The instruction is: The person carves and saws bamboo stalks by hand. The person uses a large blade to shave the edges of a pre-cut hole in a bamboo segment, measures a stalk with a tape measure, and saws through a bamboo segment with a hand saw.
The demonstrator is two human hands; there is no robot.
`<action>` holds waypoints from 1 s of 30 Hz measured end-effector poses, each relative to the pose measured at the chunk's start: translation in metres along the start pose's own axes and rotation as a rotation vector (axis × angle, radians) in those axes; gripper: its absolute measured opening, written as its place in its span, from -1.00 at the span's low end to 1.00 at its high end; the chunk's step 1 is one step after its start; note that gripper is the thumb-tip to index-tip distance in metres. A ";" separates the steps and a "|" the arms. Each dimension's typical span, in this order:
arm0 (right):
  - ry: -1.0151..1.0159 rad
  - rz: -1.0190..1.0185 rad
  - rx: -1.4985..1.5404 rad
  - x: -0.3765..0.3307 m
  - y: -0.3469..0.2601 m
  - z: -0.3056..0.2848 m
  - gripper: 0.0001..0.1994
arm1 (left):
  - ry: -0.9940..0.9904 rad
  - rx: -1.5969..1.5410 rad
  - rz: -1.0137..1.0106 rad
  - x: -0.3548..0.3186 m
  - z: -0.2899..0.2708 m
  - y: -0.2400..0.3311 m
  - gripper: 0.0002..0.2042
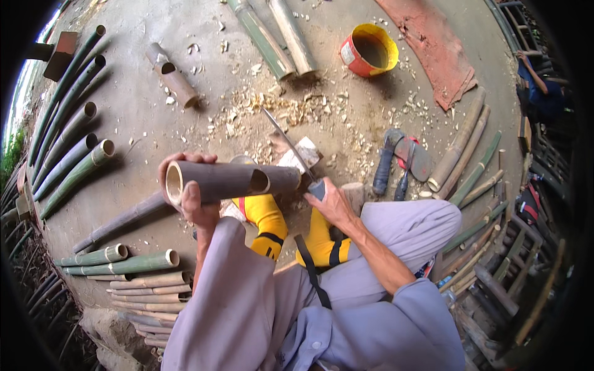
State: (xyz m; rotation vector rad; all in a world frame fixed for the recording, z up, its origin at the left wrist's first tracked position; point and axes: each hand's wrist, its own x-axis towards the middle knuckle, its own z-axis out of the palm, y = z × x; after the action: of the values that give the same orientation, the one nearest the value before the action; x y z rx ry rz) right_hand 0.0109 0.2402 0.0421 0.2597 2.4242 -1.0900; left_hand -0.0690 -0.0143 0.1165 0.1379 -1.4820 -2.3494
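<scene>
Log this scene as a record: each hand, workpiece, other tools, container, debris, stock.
Left hand: clasps the dark bamboo tube at its open left end
Right hand: holds a long-bladed knife by its handle, near the tube's right end
Workpiece: tube with an opening in its side
Other tools: dark-handled tools, lying right
Container: red-and-yellow bucket
Debris: pale shavings
Stock: bamboo poles, both sides

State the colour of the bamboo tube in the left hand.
The bamboo tube is dark greyish brown, its cut end pale; best in the head view.
</scene>
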 end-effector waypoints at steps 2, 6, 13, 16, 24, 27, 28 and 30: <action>-0.026 0.037 0.041 -0.007 -0.008 -0.003 -0.61 | 0.017 -0.026 -0.024 -0.001 -0.004 0.000 -0.44; 0.216 -0.176 0.290 -0.028 -0.058 -0.018 -0.62 | -0.060 -0.057 -0.010 -0.001 -0.011 0.001 -0.43; -0.036 0.017 0.074 -0.002 0.004 0.014 -0.59 | -0.129 0.022 -0.079 0.008 -0.012 0.000 -0.43; -0.020 0.036 0.113 -0.008 0.004 0.015 -0.58 | 0.134 0.036 -0.188 0.019 0.008 0.009 -0.46; 0.383 -0.325 0.194 -0.029 -0.072 -0.034 -0.58 | 0.139 -0.044 0.014 0.002 0.007 -0.010 -0.50; 0.526 -0.538 0.231 -0.030 -0.073 -0.030 -0.56 | 0.105 -0.087 0.032 0.000 0.006 -0.012 -0.50; 0.508 -0.492 0.134 -0.024 -0.057 -0.020 -0.62 | 0.099 -0.100 0.012 -0.002 0.009 -0.012 -0.50; 0.073 -0.005 -0.110 -0.007 -0.014 0.001 -0.65 | 0.057 -0.086 0.009 -0.005 0.016 -0.008 -0.49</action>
State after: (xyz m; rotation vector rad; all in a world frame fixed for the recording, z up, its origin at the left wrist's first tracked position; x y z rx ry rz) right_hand 0.0122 0.2302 0.0538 0.2614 2.5404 -0.9611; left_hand -0.0708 0.0041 0.1156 0.1740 -1.3504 -2.3772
